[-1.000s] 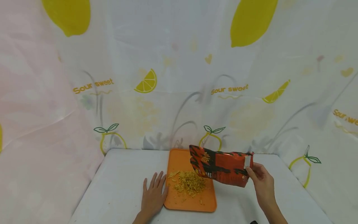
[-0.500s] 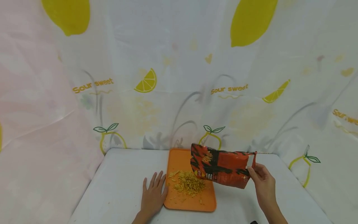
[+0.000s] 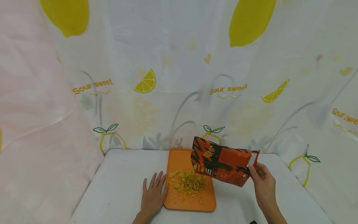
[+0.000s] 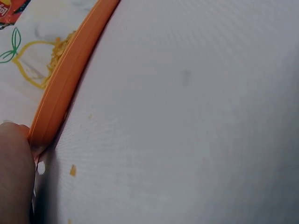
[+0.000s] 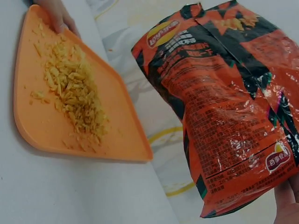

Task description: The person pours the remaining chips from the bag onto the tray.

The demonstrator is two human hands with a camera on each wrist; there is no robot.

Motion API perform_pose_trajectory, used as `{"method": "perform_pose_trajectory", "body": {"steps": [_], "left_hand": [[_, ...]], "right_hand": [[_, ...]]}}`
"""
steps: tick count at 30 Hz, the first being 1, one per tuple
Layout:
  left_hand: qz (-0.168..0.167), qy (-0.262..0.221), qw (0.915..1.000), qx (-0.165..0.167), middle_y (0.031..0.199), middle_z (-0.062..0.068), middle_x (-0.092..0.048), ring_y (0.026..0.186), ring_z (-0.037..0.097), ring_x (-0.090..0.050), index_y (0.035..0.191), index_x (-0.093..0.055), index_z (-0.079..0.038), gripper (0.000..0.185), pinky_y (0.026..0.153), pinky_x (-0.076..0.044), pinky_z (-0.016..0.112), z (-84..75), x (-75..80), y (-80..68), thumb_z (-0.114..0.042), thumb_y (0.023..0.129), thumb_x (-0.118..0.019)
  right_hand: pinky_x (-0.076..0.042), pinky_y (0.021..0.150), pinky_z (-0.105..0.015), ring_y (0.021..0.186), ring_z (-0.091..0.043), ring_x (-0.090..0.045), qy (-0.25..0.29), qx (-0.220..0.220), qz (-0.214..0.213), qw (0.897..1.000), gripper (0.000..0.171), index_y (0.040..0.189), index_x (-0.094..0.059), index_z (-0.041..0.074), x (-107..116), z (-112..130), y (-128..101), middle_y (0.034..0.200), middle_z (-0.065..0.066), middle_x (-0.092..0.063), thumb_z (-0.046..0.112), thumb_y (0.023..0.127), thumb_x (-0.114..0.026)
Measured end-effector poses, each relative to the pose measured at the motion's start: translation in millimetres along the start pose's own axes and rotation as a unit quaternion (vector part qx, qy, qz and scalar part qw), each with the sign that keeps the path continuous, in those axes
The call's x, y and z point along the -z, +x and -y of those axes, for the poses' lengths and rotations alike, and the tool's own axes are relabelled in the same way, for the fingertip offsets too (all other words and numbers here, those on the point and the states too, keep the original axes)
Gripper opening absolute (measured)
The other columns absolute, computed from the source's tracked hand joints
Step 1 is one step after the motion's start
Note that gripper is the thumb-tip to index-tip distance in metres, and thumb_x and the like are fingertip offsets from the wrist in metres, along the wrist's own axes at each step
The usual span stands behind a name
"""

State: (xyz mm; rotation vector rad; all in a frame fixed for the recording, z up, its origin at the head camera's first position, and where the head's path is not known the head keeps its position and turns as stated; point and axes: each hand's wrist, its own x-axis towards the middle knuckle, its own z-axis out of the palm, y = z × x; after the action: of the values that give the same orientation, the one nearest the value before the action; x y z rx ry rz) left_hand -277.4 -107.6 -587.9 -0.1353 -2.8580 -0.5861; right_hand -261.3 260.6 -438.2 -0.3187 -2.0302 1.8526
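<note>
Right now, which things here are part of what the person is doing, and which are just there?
In use:
- red snack bag, pinched by the right hand
- orange tray
- yellow snack pieces piled on it
- left hand, flat at the tray's edge

Just there:
- white table
- lemon-print curtain

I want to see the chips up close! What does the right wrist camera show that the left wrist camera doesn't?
Only the right wrist view shows the whole pile of yellow snack pieces and the back of the red and black snack bag, pinched at its bottom corner by the right hand.

Only the left wrist view shows a close stretch of the white table with a crumb lying beside the tray's edge.

Both show the orange tray, part of the left hand touching its rim, and some of the bag and snack pieces.
</note>
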Motion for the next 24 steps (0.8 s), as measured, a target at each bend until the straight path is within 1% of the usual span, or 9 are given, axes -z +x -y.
{"method": "perform_pose_trajectory", "body": {"steps": [3, 6, 9, 10, 12, 16, 19, 22, 24], "left_hand": [[0.005, 0.003, 1.0000, 0.004, 0.166, 0.002, -0.042, 0.156, 0.030, -0.034, 0.154, -0.049, -0.018, 0.055, 0.127, -0.013, 0.066, 1.1, -1.5, 0.6, -0.044, 0.105, -0.048], [0.005, 0.004, 1.0000, 0.006, 0.166, 0.002, -0.042, 0.156, 0.030, -0.034, 0.154, -0.049, -0.019, 0.055, 0.127, -0.012, 0.065, 1.6, -2.2, 1.0, -0.044, 0.105, -0.048], [-0.002, 0.004, 1.0000, 0.000, 0.164, 0.003, -0.044, 0.155, 0.031, -0.036, 0.153, -0.050, -0.018, 0.054, 0.126, -0.015, 0.066, 1.7, -2.3, 1.5, -0.043, 0.105, -0.050], [-0.004, 0.004, 1.0000, -0.001, 0.164, 0.003, -0.044, 0.155, 0.031, -0.036, 0.153, -0.050, -0.018, 0.054, 0.126, -0.015, 0.066, 1.4, -1.9, 1.3, -0.042, 0.105, -0.050], [-0.007, 0.004, 1.0000, -0.002, 0.164, 0.003, -0.045, 0.154, 0.031, -0.037, 0.152, -0.051, -0.018, 0.054, 0.126, -0.015, 0.066, 1.1, -1.9, 1.3, -0.042, 0.105, -0.051], [-0.003, 0.002, 1.0000, -0.002, 0.165, 0.002, -0.044, 0.155, 0.030, -0.036, 0.153, -0.051, -0.018, 0.054, 0.126, -0.014, 0.066, 0.3, -1.6, 0.8, -0.043, 0.105, -0.049], [0.002, 0.001, 1.0000, -0.002, 0.165, 0.002, -0.043, 0.155, 0.030, -0.035, 0.153, -0.050, -0.018, 0.054, 0.126, -0.014, 0.066, 0.3, -1.1, 0.6, -0.043, 0.105, -0.049], [0.001, 0.001, 1.0000, -0.002, 0.165, 0.002, -0.043, 0.155, 0.031, -0.036, 0.153, -0.050, -0.018, 0.054, 0.126, -0.014, 0.066, 0.2, -0.2, 0.7, -0.043, 0.105, -0.050], [0.001, 0.000, 1.0000, -0.002, 0.164, 0.002, -0.044, 0.155, 0.031, -0.036, 0.153, -0.051, -0.018, 0.054, 0.126, -0.015, 0.066, -0.3, 0.4, 0.7, -0.043, 0.105, -0.050]], "right_hand": [[-0.051, 0.079, -0.004, 0.092, 0.015, -0.064, -0.050, 0.015, 0.003, 0.999, 0.026, 0.119, -0.064, 0.006, -0.7, 0.2, 0.5, 0.093, 0.028, -0.067, 0.021, 0.099, -0.070], [-0.051, 0.079, -0.004, 0.090, 0.014, -0.063, -0.064, 0.011, 0.004, 0.998, 0.024, 0.117, -0.065, 0.008, -0.3, 0.8, 0.9, 0.091, 0.030, -0.066, 0.021, 0.098, -0.071], [-0.052, 0.078, -0.005, 0.089, 0.011, -0.065, -0.023, -0.004, -0.004, 1.000, 0.019, 0.115, -0.065, 0.012, 0.9, 1.7, 1.6, 0.093, 0.028, -0.068, 0.020, 0.099, -0.070], [-0.052, 0.078, -0.005, 0.089, 0.011, -0.065, -0.020, -0.005, -0.004, 1.000, 0.018, 0.115, -0.065, 0.013, 1.5, 1.5, 1.6, 0.094, 0.028, -0.068, 0.021, 0.099, -0.070], [-0.051, 0.079, -0.004, 0.090, 0.013, -0.064, -0.041, 0.000, 0.004, 0.999, 0.018, 0.115, -0.065, 0.015, 3.1, 0.5, 2.1, 0.094, 0.030, -0.067, 0.023, 0.099, -0.069], [-0.051, 0.079, -0.004, 0.092, 0.014, -0.064, -0.041, -0.006, 0.010, 0.999, 0.019, 0.116, -0.064, 0.015, 6.6, -0.3, 3.3, 0.094, 0.030, -0.067, 0.023, 0.100, -0.069], [-0.053, 0.082, -0.005, 0.095, 0.012, -0.065, 0.019, -0.026, 0.012, 0.999, 0.023, 0.120, -0.060, 0.011, 9.0, 0.2, 5.1, 0.098, 0.028, -0.068, 0.023, 0.101, -0.066], [-0.053, 0.082, -0.004, 0.095, 0.013, -0.064, -0.008, -0.031, 0.026, 0.999, 0.028, 0.123, -0.059, 0.011, 10.6, -0.8, 6.8, 0.097, 0.030, -0.067, 0.027, 0.101, -0.066], [-0.053, 0.081, -0.004, 0.093, 0.013, -0.065, -0.024, -0.040, 0.029, 0.998, 0.029, 0.123, -0.059, 0.010, 11.7, -1.9, 7.0, 0.095, 0.031, -0.067, 0.027, 0.101, -0.066]]}}
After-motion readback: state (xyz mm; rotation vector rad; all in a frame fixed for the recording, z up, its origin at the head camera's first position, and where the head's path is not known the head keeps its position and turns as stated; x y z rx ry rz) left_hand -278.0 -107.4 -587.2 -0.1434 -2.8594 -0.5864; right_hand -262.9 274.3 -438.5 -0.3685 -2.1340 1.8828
